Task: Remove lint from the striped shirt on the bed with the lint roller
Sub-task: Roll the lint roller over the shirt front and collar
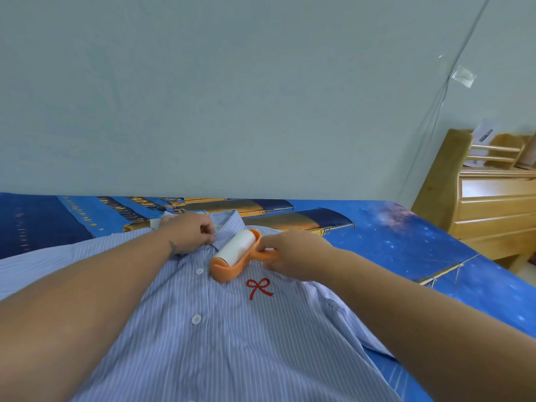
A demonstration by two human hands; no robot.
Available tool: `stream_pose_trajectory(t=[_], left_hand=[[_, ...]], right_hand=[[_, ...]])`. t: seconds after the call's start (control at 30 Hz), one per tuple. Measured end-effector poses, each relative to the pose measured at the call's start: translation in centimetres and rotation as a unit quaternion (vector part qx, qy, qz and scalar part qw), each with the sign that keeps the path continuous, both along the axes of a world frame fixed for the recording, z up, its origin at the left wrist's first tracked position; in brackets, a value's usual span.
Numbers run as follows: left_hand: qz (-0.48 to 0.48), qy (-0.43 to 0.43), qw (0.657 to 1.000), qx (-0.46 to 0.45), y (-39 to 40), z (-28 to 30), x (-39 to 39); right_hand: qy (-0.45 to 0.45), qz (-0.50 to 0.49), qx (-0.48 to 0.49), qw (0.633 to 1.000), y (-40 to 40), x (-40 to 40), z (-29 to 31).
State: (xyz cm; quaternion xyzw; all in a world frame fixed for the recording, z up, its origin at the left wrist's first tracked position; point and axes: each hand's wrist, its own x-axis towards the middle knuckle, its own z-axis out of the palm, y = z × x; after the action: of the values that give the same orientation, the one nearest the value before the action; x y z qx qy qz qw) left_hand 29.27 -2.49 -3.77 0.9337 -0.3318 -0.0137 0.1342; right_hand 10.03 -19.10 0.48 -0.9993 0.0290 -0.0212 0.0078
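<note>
Just above the red bow (259,287) stitched on the striped shirt (220,338), the lint roller (235,254) lies on the fabric, its orange handle gripped by the right hand (293,255). Left of the roller, the left hand (188,232) pinches the shirt near the collar (229,220). Beneath the shirt lies the bed (406,242).

We see the striped shirt (220,338) spread flat on the bed (406,242). Our left hand (188,232) pinches the fabric just below the collar (229,220). Our right hand (293,255) grips the orange handle of the lint roller (236,255), whose white roll rests on the shirt above a red bow (259,288).
</note>
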Motion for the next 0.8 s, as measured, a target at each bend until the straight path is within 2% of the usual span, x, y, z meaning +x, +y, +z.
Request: stream_pose_trajectory(t=[0.27, 0.47, 0.63, 0.73, 0.8], left_hand=[[0.072, -0.068, 0.995, 0.017, -0.9, -0.6, -0.8], [0.101, -0.122, 0.987, 0.030, -1.2, -0.5, -1.7], [0.093, -0.111, 0.989, 0.013, -0.2, 0.8, -3.1], [0.048, -0.121, 0.990, -0.055, 0.7, 2.3, -5.4], [-0.058, -0.098, 0.987, -0.111, 0.9, 3.3, -8.3]], right_hand=[[0.039, -0.020, 0.029, 0.999, -3.6, -5.7, 1.7], [0.121, -0.036, -0.029, 0.992, -5.6, -9.9, 3.9], [0.183, -0.062, -0.081, 0.978, -6.9, -11.7, 6.4], [0.186, -0.094, -0.017, 0.978, -7.4, -12.2, 8.7], [0.161, -0.121, 0.080, 0.976, -7.3, -12.3, 9.6]])
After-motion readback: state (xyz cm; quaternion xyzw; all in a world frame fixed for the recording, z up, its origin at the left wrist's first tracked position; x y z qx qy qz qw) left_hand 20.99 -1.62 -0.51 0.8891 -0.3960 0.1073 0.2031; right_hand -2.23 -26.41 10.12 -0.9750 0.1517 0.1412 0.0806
